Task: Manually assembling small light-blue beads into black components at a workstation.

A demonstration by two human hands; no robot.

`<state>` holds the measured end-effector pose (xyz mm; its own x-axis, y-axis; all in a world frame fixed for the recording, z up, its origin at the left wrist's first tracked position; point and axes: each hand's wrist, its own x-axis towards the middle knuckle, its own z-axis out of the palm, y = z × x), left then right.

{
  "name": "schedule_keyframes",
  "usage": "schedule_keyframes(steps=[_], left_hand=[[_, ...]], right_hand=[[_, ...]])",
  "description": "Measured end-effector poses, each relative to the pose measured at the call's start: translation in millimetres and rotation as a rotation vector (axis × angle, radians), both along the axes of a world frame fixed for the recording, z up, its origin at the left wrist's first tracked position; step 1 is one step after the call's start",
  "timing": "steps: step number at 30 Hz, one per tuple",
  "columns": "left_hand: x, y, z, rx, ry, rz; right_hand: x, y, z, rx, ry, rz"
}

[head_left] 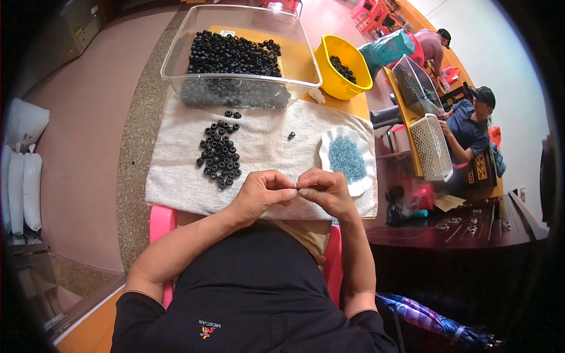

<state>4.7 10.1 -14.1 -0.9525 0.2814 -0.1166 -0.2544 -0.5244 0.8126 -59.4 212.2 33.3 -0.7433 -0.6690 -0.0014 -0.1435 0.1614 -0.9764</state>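
My left hand [266, 193] and my right hand [327, 192] meet over the near edge of a white towel [271, 159]. Thumb and forefinger are pinched on each, tips almost touching; whatever they hold is too small and hidden to name. Left of them lies a loose pile of small round black parts with holes [220, 154], two more just behind it. A tiny dark piece [291, 136] rests alone beyond my hands. On the right, a white wavy-rimmed plate [325, 154] carries many small clear bluish pieces [347, 159].
A clear plastic bin [301, 88] of black parts stands at the table's back, beside a yellow basin [327, 59] holding more. At right, a co-worker [472, 129] sits by a white perforated basket [431, 147]; another person [432, 47] is farther back. White sacks [25, 176] stand left.
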Motion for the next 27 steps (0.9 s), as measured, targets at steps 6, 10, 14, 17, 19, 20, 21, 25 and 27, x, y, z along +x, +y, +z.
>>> schedule_keyframes(steps=[6, 10, 14, 17, 19, 20, 21, 25, 27], left_hand=[[-0.5, 0.4, 1.0, 0.013, -0.049, 0.025], [0.1, 1.1, -2.6, 0.010, -0.061, 0.054], [1.0, 2.1, -1.4, 0.024, -0.103, 0.087], [3.0, 4.0, -0.2, -0.027, -0.049, 0.114], [3.4, 5.0, -1.0, -0.018, -0.055, 0.120], [3.4, 5.2, -1.4, -0.008, -0.061, 0.126], [3.3, 5.2, -1.7, -0.008, -0.061, 0.126], [2.7, 5.2, -4.0, 0.017, -0.050, 0.133], [2.7, 4.7, -2.9, 0.036, -0.047, 0.127]], right_hand=[[31.0, -15.1, -1.2, 0.085, 0.562, -0.234], [43.9, -18.3, -2.1, 0.205, 0.836, -0.272], [50.2, -21.2, -9.2, 0.246, 0.950, -0.287], [50.9, -26.3, -13.7, 0.259, 1.029, -0.327], [50.2, -29.2, -14.9, 0.254, 1.067, -0.347], [49.2, -30.9, -14.4, 0.225, 1.075, -0.353], [48.2, -32.2, -14.1, 0.196, 1.083, -0.358], [44.7, -33.3, -15.4, 0.147, 1.086, -0.344], [44.1, -32.3, -15.1, 0.130, 1.074, -0.304]])
